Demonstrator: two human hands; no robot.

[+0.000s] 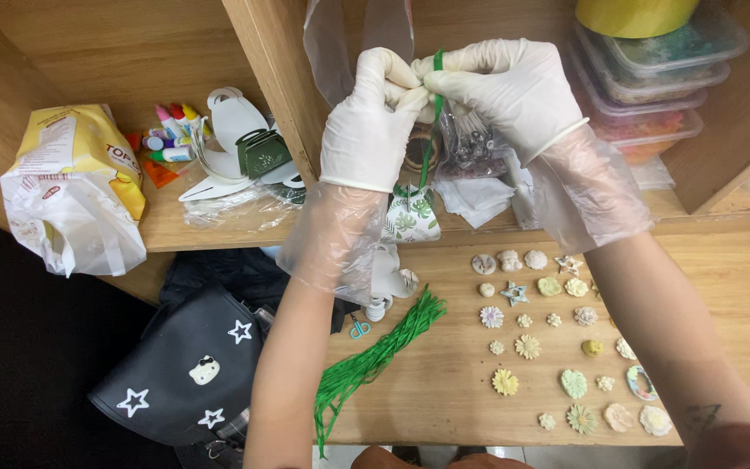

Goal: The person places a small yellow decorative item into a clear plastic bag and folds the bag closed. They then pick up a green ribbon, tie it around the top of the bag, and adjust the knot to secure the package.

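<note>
Forearms rise toward 12 o'clock, where left hand (373,122) and right hand (501,91) pinch, fingertips together, a green strand (433,104): judged light, limp, best gripped near its end.

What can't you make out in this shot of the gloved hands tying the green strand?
- Head view: where the left hand and right hand pinch the green strand, their fingers hide any knot.
- The leaf-print pouch is partly behind the left wrist.
- The stacked containers are cut off by the top edge; contents blurred.

a wooden table (444,391) carries rows of small clay flowers (566,339), green raffia strands (375,360) and tiny scissors (358,327).
</note>
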